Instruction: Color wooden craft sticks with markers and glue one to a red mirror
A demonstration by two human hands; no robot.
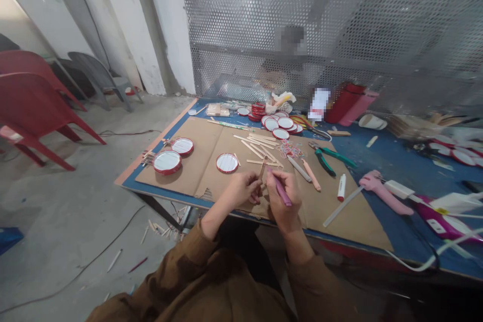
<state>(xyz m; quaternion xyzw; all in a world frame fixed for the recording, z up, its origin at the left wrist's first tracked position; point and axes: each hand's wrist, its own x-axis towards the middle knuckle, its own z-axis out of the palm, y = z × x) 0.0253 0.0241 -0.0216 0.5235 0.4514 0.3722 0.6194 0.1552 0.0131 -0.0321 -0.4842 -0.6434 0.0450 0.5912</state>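
Note:
My left hand [242,191] pinches a short wooden craft stick [263,167] upright over the front of the cardboard sheet [196,156]. Close beside it, my right hand [283,206] is closed around a purple pen-shaped tool [281,191], its tip near the stick; its exact kind does not show. Just behind my hands lie loose craft sticks [256,148] and a heap of small rubber bands [290,149]. A round white disc with a red rim [227,163] rests left of them. Two similar discs [167,162] with sticks attached lie farther left.
Right of my hands are a grey cutter [299,168], a pink tool [311,175], green-handled pliers [325,162], a glue tube [341,187] and a pink glue gun [385,192]. More red-rimmed discs [281,125] pile up behind. A perforated metal screen [241,25] borders the table's back.

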